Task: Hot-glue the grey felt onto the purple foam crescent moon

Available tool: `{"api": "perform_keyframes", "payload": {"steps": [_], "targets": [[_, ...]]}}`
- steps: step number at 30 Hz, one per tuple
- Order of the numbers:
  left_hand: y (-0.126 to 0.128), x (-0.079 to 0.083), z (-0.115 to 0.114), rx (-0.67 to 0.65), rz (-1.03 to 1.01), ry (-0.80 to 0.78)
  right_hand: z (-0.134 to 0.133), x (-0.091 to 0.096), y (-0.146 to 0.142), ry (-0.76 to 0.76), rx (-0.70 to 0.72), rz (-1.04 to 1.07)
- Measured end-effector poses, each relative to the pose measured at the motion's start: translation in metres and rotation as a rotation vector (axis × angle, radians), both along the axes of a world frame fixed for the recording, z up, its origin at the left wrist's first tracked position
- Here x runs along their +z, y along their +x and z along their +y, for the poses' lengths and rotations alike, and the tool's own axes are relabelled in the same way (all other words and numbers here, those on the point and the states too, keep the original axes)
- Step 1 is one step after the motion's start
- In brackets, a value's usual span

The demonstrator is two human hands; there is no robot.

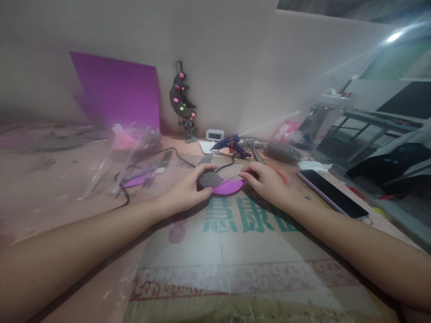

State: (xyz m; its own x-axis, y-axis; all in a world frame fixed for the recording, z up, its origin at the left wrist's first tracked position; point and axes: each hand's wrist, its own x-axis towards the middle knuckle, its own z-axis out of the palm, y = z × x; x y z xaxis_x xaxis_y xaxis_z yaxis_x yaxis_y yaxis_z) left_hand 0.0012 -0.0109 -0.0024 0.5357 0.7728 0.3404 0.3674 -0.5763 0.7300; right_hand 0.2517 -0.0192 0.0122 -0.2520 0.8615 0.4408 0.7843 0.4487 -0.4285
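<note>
My left hand [193, 186] is closed around a curved purple paper piece [229, 186], thumb at its near edge and fingers at its far side. Rows of grey yarn [210, 179] cover the left part of this piece; its right part is bare purple. From the covered part a strand runs right to my right hand [261, 179], which pinches it between thumb and fingertips near the piece's right end. Behind the hands lies a blue glue gun [230, 143] with a clear glue stick in its back and a small red light showing.
A printed cardboard sheet [235, 251] lies under the hands. Orange-handled scissors [278, 172] and a phone [333, 193] are at the right. A decorated grey moon [180, 96], a purple sheet [121, 94] and a small clock [214, 134] stand by the wall. Plastic bags lie left.
</note>
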Motion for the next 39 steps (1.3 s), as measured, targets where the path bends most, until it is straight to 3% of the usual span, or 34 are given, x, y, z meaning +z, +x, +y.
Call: {"api": "perform_keyframes", "payload": {"steps": [13, 16, 19, 24, 33, 39], "targets": [[-0.001, 0.001, -0.002, -0.090, 0.087, -0.001, -0.001, -0.001, -0.002, 0.012, -0.029, 0.065], [-0.002, 0.000, -0.002, -0.082, 0.073, -0.014, 0.001, -0.002, -0.003, -0.067, 0.059, 0.008], [-0.002, -0.001, -0.001, -0.076, 0.039, -0.030, 0.002, -0.003, -0.003, -0.036, 0.114, 0.038], [-0.002, 0.000, -0.001, -0.059, -0.058, -0.066, -0.004, 0.001, -0.001, 0.096, -0.025, 0.233], [-0.001, 0.003, -0.003, -0.064, -0.076, -0.094, -0.021, 0.006, -0.020, -0.229, 0.081, 0.152], [-0.001, 0.002, -0.003, -0.020, -0.087, -0.055, -0.027, 0.005, -0.025, -0.351, 0.102, 0.160]]}}
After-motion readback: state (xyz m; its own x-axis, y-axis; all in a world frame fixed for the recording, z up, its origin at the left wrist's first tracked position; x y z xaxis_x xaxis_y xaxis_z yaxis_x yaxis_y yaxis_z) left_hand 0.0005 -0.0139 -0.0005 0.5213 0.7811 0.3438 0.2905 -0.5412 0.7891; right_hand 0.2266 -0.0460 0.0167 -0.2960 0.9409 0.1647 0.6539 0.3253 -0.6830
